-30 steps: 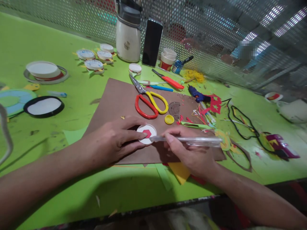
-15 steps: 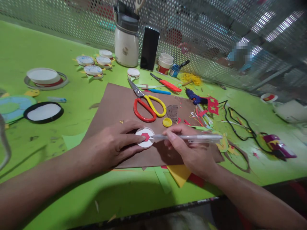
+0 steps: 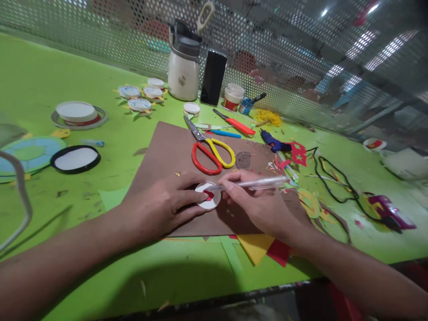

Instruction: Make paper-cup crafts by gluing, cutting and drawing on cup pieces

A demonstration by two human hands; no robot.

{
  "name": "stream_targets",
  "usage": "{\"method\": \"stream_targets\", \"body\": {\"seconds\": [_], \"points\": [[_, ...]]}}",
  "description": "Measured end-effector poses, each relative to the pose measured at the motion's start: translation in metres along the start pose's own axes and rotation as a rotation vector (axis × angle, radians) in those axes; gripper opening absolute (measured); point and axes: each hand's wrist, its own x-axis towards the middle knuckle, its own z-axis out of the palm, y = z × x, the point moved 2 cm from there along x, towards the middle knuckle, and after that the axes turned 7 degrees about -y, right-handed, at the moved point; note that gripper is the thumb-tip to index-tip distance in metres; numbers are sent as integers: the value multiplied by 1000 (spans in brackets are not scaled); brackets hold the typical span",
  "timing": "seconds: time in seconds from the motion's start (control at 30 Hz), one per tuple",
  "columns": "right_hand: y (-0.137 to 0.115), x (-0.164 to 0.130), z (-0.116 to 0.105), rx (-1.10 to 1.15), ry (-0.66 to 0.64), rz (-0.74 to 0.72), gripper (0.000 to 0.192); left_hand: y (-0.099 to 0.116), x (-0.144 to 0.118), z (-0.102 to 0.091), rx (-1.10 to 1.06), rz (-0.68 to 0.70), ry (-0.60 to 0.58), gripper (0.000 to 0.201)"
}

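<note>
My left hand [image 3: 163,205] presses down on a small white round lid [image 3: 210,203] with a red paper shape on it, lying on a brown cardboard sheet [image 3: 167,149]. My right hand [image 3: 261,207] grips a clear pen-like tool [image 3: 257,183], its tip touching the red shape on the lid. The tool's far end points right, over the paper scraps.
Red-and-yellow scissors [image 3: 209,151], a red cutter [image 3: 236,123], a blue glue gun [image 3: 272,140], a white flask [image 3: 183,67], a phone [image 3: 214,76] and small jars lie behind the sheet. Decorated lids [image 3: 138,99] and round discs [image 3: 75,158] sit at left; a black cord [image 3: 334,176] at right.
My right hand has moved left and nearer the lid, tilting the tool's far end up. The view has shifted slightly. The left hand stays on the lid.
</note>
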Motion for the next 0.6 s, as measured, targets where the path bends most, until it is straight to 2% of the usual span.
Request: {"method": "stream_targets", "body": {"seconds": [0.27,0.6], "points": [[7,-1,2,-23,36,-26,12,0,1,0,-4,3,6,24],[4,-1,2,-66,45,-17,12,1,0,-1,-15,-21,8,22]]}}
